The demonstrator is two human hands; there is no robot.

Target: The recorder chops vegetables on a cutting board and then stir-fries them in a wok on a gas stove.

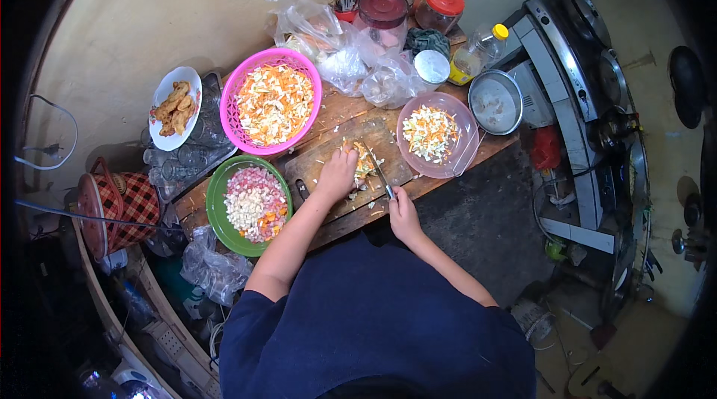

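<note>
My right hand [404, 213] grips the handle of a kitchen knife [378, 170], whose blade slants up and left across a wooden cutting board [302, 166]. Beside the blade, my left hand [338, 174] is curled over shredded vegetables [367, 162], which look like cabbage and carrot. Its fingertips are partly hidden among the shreds. Right of the board, a translucent pink bowl [410, 151] holds more shreds. A bright pink plastic basket [227, 110] full of shredded carrot and cabbage stands to the upper left. In a green bowl [214, 214] lie diced pink, white and orange pieces.
Plastic bags [344, 65], a jar with a red lid [445, 1] and a yellow-capped bottle [476, 54] crowd the back. A metal sieve [496, 102] sits at the right end. Fried food fills a white plate [159, 91] on the left. A gas stove [566, 57] stands right.
</note>
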